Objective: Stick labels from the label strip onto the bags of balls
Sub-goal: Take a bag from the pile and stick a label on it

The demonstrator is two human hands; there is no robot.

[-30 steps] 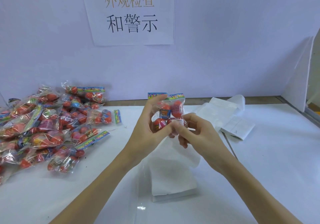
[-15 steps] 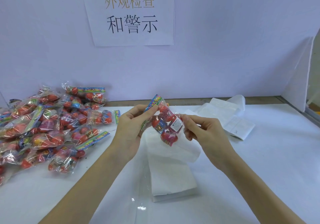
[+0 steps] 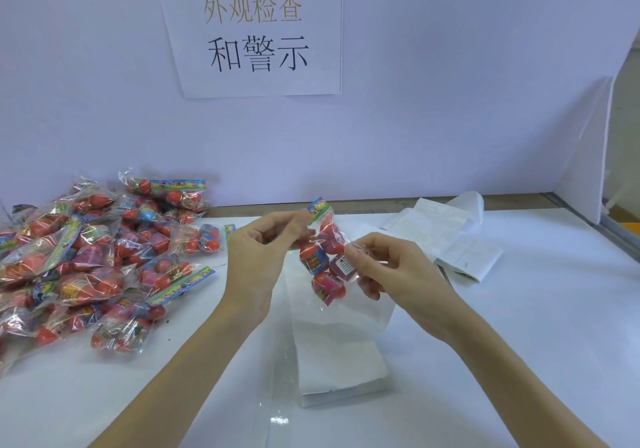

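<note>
A clear bag of red balls point(image 3: 323, 260) with a colourful header hangs tilted above the table centre. My left hand point(image 3: 258, 250) pinches its top edge by the header. My right hand point(image 3: 388, 267) holds its right side with curled fingers, close to a small white label point(image 3: 346, 263) stuck on the bag. Beneath the bag lies the white label strip point(image 3: 337, 350), folded in a stack. A large pile of similar bags of balls point(image 3: 86, 264) covers the table's left side.
More folded white label paper point(image 3: 450, 236) lies at the back right. A paper sign with Chinese characters point(image 3: 256, 32) hangs on the white back wall. A white side panel point(image 3: 585, 157) stands at the right edge of the table.
The bag has tipped from upright to slanted, its bottom swinging down and right. My right hand has shifted from the bag's front to its right side; the label now shows on the bag.
</note>
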